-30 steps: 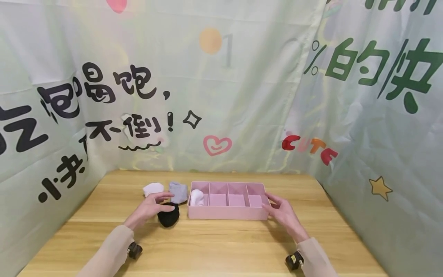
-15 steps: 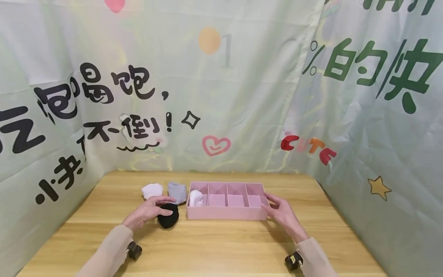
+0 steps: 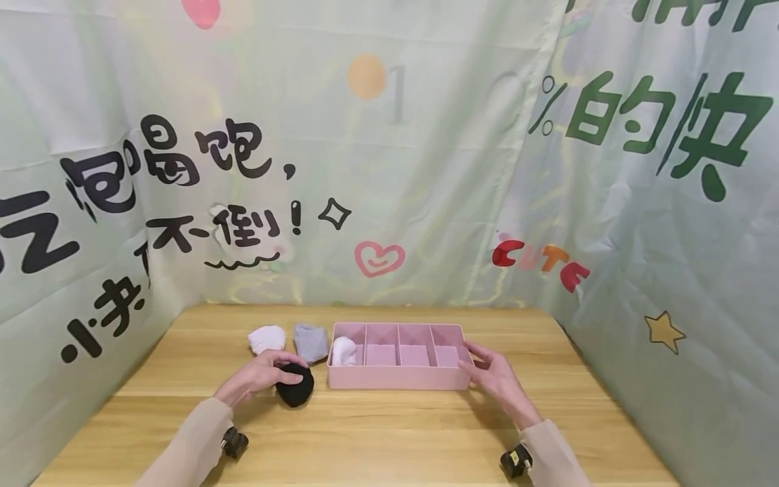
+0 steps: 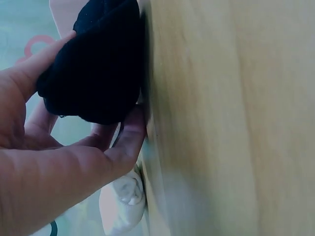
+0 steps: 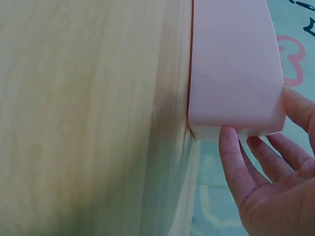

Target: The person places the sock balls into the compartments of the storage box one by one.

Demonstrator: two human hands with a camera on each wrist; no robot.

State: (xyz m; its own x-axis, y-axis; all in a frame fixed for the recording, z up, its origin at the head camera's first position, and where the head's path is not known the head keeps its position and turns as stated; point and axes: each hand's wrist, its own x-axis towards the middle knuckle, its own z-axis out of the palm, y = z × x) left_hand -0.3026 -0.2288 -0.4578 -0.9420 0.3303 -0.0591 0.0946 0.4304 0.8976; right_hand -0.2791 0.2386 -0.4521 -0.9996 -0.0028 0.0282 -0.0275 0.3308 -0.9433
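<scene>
My left hand [image 3: 258,373] holds a balled-up black sock [image 3: 296,391] on the left side of the table. In the left wrist view its thumb and fingers are bent around the black cloth [image 4: 96,69], low by the wood; whether it touches the table I cannot tell. My right hand [image 3: 496,377] rests its fairly straight fingertips on the right end of a pink divided box [image 3: 398,379]. The right wrist view shows those fingers [image 5: 236,160] against the box's end wall. A white balled sock [image 3: 344,353] lies in the leftmost compartment.
Behind the black sock lie another white balled sock [image 3: 266,338] and a grey one [image 3: 312,343], left of the box. The wooden table [image 3: 389,439] is bounded by printed cloth [image 3: 426,169] at the back and sides.
My left fingers have come down and closed around the black sock, which has shifted very slightly toward me. The right hand stays at the box's end. The view has tilted a little.
</scene>
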